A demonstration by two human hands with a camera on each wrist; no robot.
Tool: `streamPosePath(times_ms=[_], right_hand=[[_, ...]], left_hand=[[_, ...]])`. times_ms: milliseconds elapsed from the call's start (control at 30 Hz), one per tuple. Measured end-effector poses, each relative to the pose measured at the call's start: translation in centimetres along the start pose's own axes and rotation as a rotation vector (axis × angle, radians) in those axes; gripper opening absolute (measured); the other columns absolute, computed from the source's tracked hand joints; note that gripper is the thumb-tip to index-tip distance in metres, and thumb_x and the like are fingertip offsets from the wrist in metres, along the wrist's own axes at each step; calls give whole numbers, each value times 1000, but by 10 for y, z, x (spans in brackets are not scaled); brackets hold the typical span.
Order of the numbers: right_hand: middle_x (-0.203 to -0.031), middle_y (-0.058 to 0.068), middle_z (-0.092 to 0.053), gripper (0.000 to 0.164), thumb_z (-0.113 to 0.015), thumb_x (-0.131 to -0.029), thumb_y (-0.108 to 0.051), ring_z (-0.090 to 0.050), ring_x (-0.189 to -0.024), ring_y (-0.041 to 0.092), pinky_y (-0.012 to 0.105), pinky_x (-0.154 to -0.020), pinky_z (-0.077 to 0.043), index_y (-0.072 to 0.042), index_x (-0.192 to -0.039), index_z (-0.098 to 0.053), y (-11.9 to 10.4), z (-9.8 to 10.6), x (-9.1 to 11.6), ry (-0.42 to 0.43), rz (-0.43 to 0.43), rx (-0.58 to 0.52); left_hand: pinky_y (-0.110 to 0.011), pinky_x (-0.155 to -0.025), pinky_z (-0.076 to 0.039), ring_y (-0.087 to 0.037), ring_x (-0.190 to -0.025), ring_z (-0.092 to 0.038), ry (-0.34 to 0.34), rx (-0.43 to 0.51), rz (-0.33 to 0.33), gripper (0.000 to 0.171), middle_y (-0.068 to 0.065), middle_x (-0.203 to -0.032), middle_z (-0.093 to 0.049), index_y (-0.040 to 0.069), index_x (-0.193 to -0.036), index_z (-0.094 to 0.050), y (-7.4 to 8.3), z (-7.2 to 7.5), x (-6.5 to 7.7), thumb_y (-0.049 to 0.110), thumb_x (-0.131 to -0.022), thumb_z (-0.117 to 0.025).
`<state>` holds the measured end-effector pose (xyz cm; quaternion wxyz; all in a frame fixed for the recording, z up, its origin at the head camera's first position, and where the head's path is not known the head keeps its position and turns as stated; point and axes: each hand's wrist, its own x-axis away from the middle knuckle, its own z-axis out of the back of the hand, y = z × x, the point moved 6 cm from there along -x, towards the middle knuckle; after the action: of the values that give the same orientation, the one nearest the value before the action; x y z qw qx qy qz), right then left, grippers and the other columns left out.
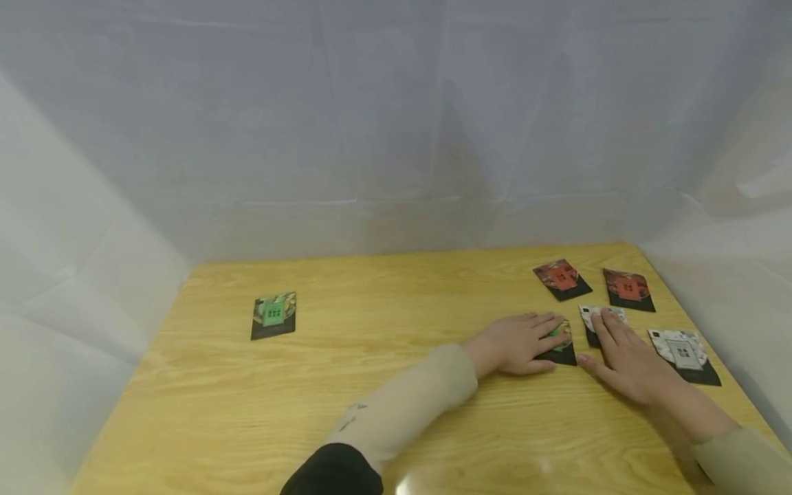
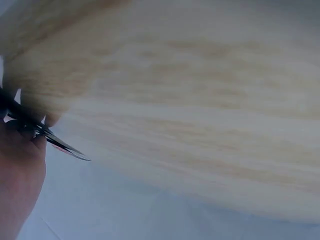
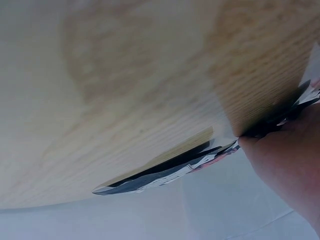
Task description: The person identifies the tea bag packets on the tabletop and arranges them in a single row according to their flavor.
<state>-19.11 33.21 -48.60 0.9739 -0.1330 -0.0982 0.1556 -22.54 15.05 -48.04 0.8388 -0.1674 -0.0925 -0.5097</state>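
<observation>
On the right side of the table, my left hand (image 1: 516, 342) rests with extended fingers on a small green-and-black packet (image 1: 562, 356), partly covering it. My right hand (image 1: 637, 368) lies beside it, its straight fingers on a white-and-black packet (image 1: 586, 317). Just right of that hand is another white-and-black packet (image 1: 683, 354). Behind both hands lie two red-and-black packets, one to the left (image 1: 562, 278) and one to the right (image 1: 628, 287). In the left wrist view, thin packet edges (image 2: 67, 146) show past the hand (image 2: 20, 175). The right wrist view shows a packet (image 3: 155, 180) edge-on near the hand (image 3: 287, 160).
A second green-and-black packet (image 1: 274, 315) lies alone on the left half of the wooden table (image 1: 371, 302). White sheeting (image 1: 396, 137) hangs behind the table and along both sides.
</observation>
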Motion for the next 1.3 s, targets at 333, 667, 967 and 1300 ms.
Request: streamPosePath(times_ms=[333,667,967,1300], right_hand=[[-172,40,-7,96,-52,-109,-53,-10,-159,58,74,-125,-20,9,-167,-7,-3,1,1,6,-8,-10],[-171,40,-7,97,-52,-109,-53,-9,-159,58,74,-124,-21,9,-167,-5,0,-1,0,11,2,13],[-172,39,-11,94,-54,-109,-50,-10,-161,55,62,-134,-8,7,-168,-8,3,-4,0,71,29,-8],[-171,41,-7,96,-52,-109,-53,-9,-160,58,73,-126,-19,10,-167,-5,-1,-1,0,18,13,7]], left_hand=[[-25,-136,-3,-15,-168,0,27,70,8,79,-1,-181,3,18,-172,-1,-10,-10,18,65,-111,-18],[-30,-137,-3,-20,-169,0,58,156,15,85,-7,-181,2,11,-172,-3,-27,-27,46,65,-111,-25],[-31,-138,-6,-22,-168,0,77,254,18,85,-10,-180,1,8,-171,-4,-42,-40,78,63,-111,-30],[-35,-138,-8,-25,-168,-3,109,339,77,89,-12,-180,0,7,-171,-5,-70,-62,124,65,-110,-32]])
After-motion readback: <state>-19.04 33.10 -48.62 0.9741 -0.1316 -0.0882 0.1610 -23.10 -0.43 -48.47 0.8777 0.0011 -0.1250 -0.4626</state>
